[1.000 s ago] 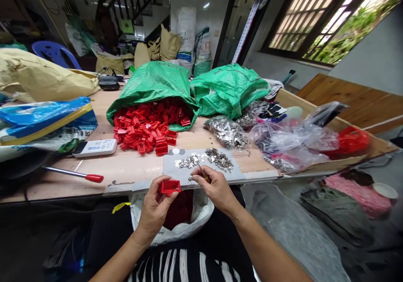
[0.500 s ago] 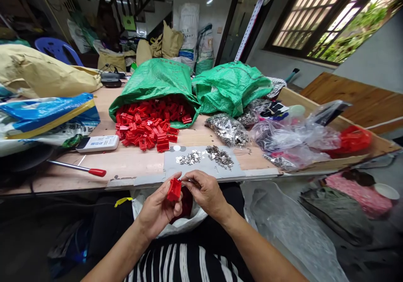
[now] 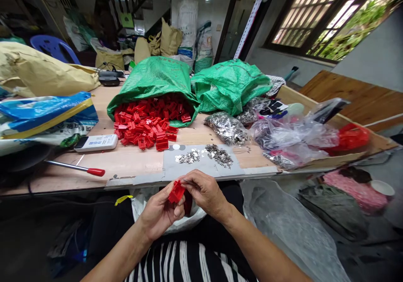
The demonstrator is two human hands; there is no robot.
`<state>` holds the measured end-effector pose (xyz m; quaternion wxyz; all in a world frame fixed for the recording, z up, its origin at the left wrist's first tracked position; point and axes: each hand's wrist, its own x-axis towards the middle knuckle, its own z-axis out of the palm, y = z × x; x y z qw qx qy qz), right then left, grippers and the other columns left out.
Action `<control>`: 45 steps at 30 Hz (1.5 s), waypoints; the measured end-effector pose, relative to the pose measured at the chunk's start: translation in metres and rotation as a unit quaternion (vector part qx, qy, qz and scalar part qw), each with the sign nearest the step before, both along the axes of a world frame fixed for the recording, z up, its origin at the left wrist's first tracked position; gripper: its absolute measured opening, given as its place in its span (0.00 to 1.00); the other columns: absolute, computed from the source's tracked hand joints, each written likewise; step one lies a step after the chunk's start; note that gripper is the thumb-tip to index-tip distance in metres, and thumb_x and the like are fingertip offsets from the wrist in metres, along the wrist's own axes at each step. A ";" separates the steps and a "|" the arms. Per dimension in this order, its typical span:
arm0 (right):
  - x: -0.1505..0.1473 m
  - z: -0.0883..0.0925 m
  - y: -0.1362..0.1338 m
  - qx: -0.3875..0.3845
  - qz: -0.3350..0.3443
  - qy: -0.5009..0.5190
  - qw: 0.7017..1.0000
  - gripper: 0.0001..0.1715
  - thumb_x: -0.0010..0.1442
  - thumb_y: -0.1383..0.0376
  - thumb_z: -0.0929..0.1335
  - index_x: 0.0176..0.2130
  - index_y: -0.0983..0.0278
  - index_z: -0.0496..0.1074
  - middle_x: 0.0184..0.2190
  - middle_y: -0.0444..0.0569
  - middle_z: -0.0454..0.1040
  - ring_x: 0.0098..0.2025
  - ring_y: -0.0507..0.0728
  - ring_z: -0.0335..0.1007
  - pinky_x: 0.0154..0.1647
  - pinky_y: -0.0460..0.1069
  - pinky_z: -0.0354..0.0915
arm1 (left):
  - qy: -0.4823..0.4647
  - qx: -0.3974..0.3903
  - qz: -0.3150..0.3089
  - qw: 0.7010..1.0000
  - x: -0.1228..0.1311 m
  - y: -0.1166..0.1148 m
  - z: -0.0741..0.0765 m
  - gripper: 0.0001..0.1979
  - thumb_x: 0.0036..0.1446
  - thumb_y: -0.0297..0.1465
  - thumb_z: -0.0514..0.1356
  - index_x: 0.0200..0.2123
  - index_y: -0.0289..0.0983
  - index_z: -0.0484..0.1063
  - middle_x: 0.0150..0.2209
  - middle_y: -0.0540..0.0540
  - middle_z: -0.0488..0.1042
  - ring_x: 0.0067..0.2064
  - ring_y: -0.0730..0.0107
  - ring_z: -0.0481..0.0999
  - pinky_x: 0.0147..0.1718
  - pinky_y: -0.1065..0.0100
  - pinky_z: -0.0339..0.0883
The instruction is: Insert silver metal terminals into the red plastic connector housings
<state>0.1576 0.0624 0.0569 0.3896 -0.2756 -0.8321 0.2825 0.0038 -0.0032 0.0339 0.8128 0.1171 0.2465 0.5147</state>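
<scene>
Compared with the picture of one second ago, the right hand has come over to the red housing, and the left hand has turned this piece so that it stands tilted; in the last half second both change only little.

The table carries a green sack, from whose mouth a heap of red parts spreads out. Nearer to the person lies a grey board with two small piles, a bright metal pile and a darker metal pile.

The red housing is held in front of the table's near edge, above a white bag. The step in hand seems to be fine work at its right upper edge. For the next move, I judge, a firm left hold and a small, exact motion of the right fingertips are needed.

The left thumb and fingers pinch the red housing from its sides. The right thumb and forefinger are pressed close together, touching its edge or just beside it; whether they grip some small piece, I cannot tell.
</scene>
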 end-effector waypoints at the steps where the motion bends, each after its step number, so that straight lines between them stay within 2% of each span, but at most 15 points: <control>1: 0.000 -0.001 0.000 0.003 -0.001 0.003 1.000 0.06 0.62 0.71 0.66 0.37 0.63 0.72 0.33 0.49 0.76 0.36 0.54 0.72 0.39 0.48 0.68 | -0.002 -0.001 0.000 1.000 0.000 0.000 0.000 0.11 0.64 0.32 0.52 0.39 0.33 0.71 0.24 0.48 0.72 0.20 0.77 0.68 0.23 0.73 0.59; 8: 0.002 -0.006 -0.002 0.032 0.012 0.019 0.999 0.06 0.63 0.71 0.65 0.40 0.62 0.71 0.36 0.50 0.76 0.40 0.54 0.72 0.42 0.49 0.69 | -0.007 -0.001 -0.012 1.000 0.002 0.001 0.000 0.13 0.65 0.33 0.50 0.37 0.33 0.71 0.23 0.47 0.71 0.19 0.77 0.67 0.22 0.72 0.57; 11: 0.005 -0.008 -0.003 0.025 0.022 0.015 0.999 0.07 0.63 0.71 0.64 0.40 0.62 0.71 0.38 0.51 0.76 0.41 0.54 0.72 0.43 0.49 0.69 | -0.004 0.001 -0.008 1.000 0.002 0.002 -0.002 0.13 0.65 0.34 0.51 0.41 0.34 0.72 0.22 0.48 0.71 0.19 0.77 0.67 0.22 0.73 0.56; 15: 0.009 -0.008 -0.005 -0.009 0.019 -0.003 1.000 0.06 0.63 0.70 0.65 0.39 0.63 0.72 0.36 0.51 0.75 0.39 0.54 0.71 0.42 0.49 0.68 | 0.010 0.006 -0.001 1.000 0.001 0.000 -0.003 0.15 0.65 0.32 0.51 0.49 0.34 0.70 0.22 0.48 0.70 0.19 0.76 0.67 0.22 0.72 0.56; 18: 0.012 -0.005 -0.006 -0.063 0.019 -0.007 0.998 0.07 0.63 0.69 0.65 0.41 0.63 0.72 0.36 0.50 0.75 0.39 0.54 0.71 0.42 0.48 0.66 | 0.014 0.004 0.002 1.000 0.000 -0.001 -0.002 0.18 0.64 0.33 0.51 0.55 0.35 0.67 0.22 0.48 0.71 0.19 0.76 0.67 0.22 0.72 0.57; 20: 0.014 -0.002 -0.006 -0.116 -0.006 -0.006 0.993 0.07 0.63 0.68 0.65 0.41 0.63 0.72 0.35 0.48 0.75 0.37 0.52 0.70 0.40 0.46 0.65 | 0.013 -0.006 0.005 1.000 -0.001 -0.001 0.000 0.19 0.64 0.32 0.52 0.57 0.37 0.66 0.24 0.47 0.72 0.19 0.76 0.67 0.23 0.72 0.57; 24: 0.015 0.000 -0.006 -0.221 -0.042 -0.016 0.974 0.06 0.62 0.64 0.66 0.34 0.64 0.71 0.27 0.42 0.69 0.29 0.49 0.62 0.32 0.44 0.59 | 0.021 -0.013 0.004 1.000 0.000 -0.001 0.000 0.20 0.64 0.33 0.52 0.59 0.38 0.65 0.25 0.47 0.72 0.20 0.77 0.67 0.23 0.72 0.58; 27: 0.013 -0.002 -0.006 -0.284 -0.031 -0.014 0.958 0.09 0.60 0.62 0.68 0.31 0.65 0.69 0.24 0.39 0.64 0.27 0.48 0.56 0.29 0.43 0.56 | 0.048 -0.003 -0.006 0.999 0.002 -0.002 -0.001 0.22 0.63 0.34 0.53 0.59 0.38 0.64 0.24 0.47 0.72 0.19 0.76 0.67 0.22 0.72 0.57; 33: 0.013 -0.016 -0.006 -0.421 0.018 0.065 0.905 0.12 0.52 0.61 0.71 0.30 0.65 0.68 0.26 0.40 0.65 0.28 0.49 0.57 0.30 0.44 0.56 | 0.124 0.004 -0.018 0.992 0.002 -0.008 -0.008 0.27 0.61 0.35 0.56 0.63 0.40 0.59 0.21 0.51 0.68 0.17 0.77 0.63 0.20 0.72 0.54; 35: 0.015 -0.020 -0.007 -0.446 0.026 0.065 0.892 0.12 0.50 0.61 0.72 0.31 0.65 0.68 0.26 0.40 0.66 0.29 0.49 0.58 0.30 0.44 0.56 | 0.130 -0.002 -0.036 0.991 0.000 -0.010 -0.013 0.28 0.60 0.35 0.57 0.64 0.41 0.57 0.19 0.53 0.66 0.17 0.78 0.62 0.20 0.72 0.53; 40: 0.020 -0.027 -0.010 -0.449 0.024 0.059 0.891 0.15 0.47 0.60 0.74 0.30 0.66 0.70 0.28 0.41 0.68 0.31 0.49 0.59 0.31 0.44 0.57 | 0.125 -0.012 -0.080 0.989 0.000 -0.009 -0.020 0.27 0.61 0.37 0.56 0.63 0.44 0.58 0.17 0.54 0.63 0.17 0.79 0.59 0.21 0.72 0.52; 45: 0.021 -0.035 -0.011 -0.489 0.016 0.107 0.866 0.19 0.48 0.55 0.74 0.31 0.66 0.69 0.22 0.38 0.64 0.23 0.47 0.56 0.23 0.43 0.53 | 0.094 -0.027 -0.076 0.992 0.005 -0.004 -0.018 0.26 0.60 0.37 0.58 0.61 0.46 0.60 0.18 0.53 0.65 0.17 0.80 0.60 0.21 0.73 0.53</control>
